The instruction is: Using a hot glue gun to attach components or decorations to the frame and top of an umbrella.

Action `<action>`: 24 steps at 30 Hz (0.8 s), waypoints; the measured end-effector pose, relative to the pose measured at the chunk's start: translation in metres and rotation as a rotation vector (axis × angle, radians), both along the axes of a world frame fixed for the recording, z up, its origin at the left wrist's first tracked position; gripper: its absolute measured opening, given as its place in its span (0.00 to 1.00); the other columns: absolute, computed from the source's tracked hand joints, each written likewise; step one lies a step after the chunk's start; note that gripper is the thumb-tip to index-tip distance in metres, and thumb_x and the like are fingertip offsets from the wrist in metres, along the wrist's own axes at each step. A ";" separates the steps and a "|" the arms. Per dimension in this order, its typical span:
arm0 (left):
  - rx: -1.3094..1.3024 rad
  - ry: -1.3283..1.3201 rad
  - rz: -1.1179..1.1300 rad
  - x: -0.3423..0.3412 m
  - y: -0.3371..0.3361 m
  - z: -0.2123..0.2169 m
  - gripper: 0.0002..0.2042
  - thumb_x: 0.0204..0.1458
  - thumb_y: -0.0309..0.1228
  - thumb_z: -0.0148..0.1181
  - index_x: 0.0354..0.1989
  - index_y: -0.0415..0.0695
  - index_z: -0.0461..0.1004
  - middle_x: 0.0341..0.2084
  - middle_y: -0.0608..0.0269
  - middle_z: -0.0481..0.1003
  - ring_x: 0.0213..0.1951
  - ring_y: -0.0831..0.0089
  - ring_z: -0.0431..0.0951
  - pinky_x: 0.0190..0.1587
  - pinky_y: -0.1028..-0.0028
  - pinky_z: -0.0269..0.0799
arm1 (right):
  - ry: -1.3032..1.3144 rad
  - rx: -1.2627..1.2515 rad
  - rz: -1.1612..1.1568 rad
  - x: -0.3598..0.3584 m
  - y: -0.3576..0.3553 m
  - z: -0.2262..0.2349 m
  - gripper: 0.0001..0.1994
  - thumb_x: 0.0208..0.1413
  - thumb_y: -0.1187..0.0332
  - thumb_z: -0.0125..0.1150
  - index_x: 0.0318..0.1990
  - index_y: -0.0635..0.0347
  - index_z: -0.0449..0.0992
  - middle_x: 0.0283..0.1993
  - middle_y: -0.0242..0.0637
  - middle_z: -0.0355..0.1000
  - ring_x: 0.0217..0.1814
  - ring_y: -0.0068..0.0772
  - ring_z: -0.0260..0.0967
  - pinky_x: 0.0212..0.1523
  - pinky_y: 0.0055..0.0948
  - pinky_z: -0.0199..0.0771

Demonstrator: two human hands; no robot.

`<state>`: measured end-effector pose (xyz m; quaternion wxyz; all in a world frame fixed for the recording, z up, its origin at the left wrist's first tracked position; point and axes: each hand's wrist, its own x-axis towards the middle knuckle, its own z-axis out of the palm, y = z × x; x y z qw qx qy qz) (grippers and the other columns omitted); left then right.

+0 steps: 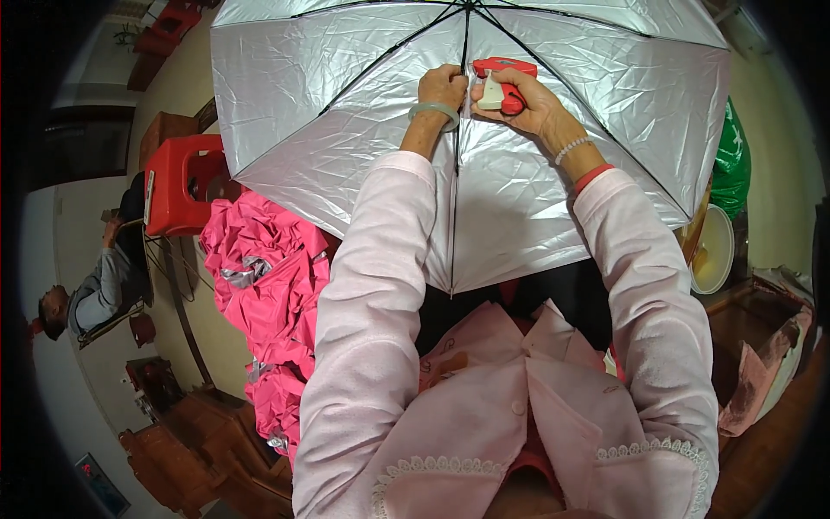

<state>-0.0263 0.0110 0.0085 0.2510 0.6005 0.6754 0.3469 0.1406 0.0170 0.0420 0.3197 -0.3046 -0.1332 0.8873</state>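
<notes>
Two hands at silver umbrella, right hand gripping red tool

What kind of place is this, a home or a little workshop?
Probably a small home workshop for umbrellas. The right hand holds a red tagging gun against an open silver umbrella, and a heap of pink canopies lies beside wooden furniture.

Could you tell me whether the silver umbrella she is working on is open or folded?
Open: the silver umbrella has its canopy spread wide, ribs fanning out from the top.

Home umbrella workshop, pink canopy pile, wooden furniture, red stool
</notes>
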 end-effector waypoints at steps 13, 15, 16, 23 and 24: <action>0.015 0.061 -0.046 0.001 -0.003 0.007 0.15 0.42 0.33 0.53 0.37 0.37 0.73 0.30 0.48 0.75 0.33 0.61 0.76 0.39 0.71 0.69 | -0.015 0.019 0.039 0.000 0.002 -0.001 0.14 0.47 0.72 0.51 0.42 0.68 0.63 0.35 0.52 0.70 0.38 0.49 0.70 0.42 0.49 0.72; 0.013 0.035 -0.045 0.003 -0.004 0.007 0.15 0.42 0.32 0.52 0.37 0.37 0.73 0.30 0.49 0.75 0.33 0.61 0.76 0.39 0.71 0.69 | -0.013 0.018 0.055 0.001 0.004 -0.001 0.14 0.47 0.72 0.51 0.42 0.68 0.63 0.35 0.51 0.70 0.37 0.48 0.70 0.42 0.49 0.72; 0.014 0.034 -0.046 0.003 -0.003 0.007 0.15 0.42 0.32 0.52 0.37 0.37 0.73 0.30 0.49 0.75 0.33 0.61 0.76 0.39 0.71 0.69 | -0.011 0.018 0.071 0.001 0.005 -0.001 0.14 0.47 0.73 0.51 0.41 0.68 0.63 0.35 0.51 0.70 0.37 0.47 0.70 0.42 0.49 0.72; 0.004 0.028 -0.029 0.004 -0.006 0.004 0.14 0.42 0.33 0.51 0.35 0.39 0.74 0.30 0.49 0.75 0.35 0.59 0.75 0.40 0.69 0.68 | -0.071 0.104 0.171 0.005 0.011 -0.002 0.12 0.49 0.69 0.51 0.39 0.68 0.67 0.35 0.46 0.71 0.36 0.40 0.71 0.43 0.43 0.73; 0.017 0.035 -0.014 0.004 -0.006 0.004 0.13 0.41 0.33 0.50 0.33 0.41 0.75 0.30 0.49 0.74 0.35 0.56 0.74 0.41 0.66 0.68 | -0.049 0.103 0.171 0.006 0.010 -0.002 0.12 0.48 0.71 0.51 0.40 0.68 0.65 0.34 0.47 0.71 0.35 0.42 0.71 0.42 0.45 0.73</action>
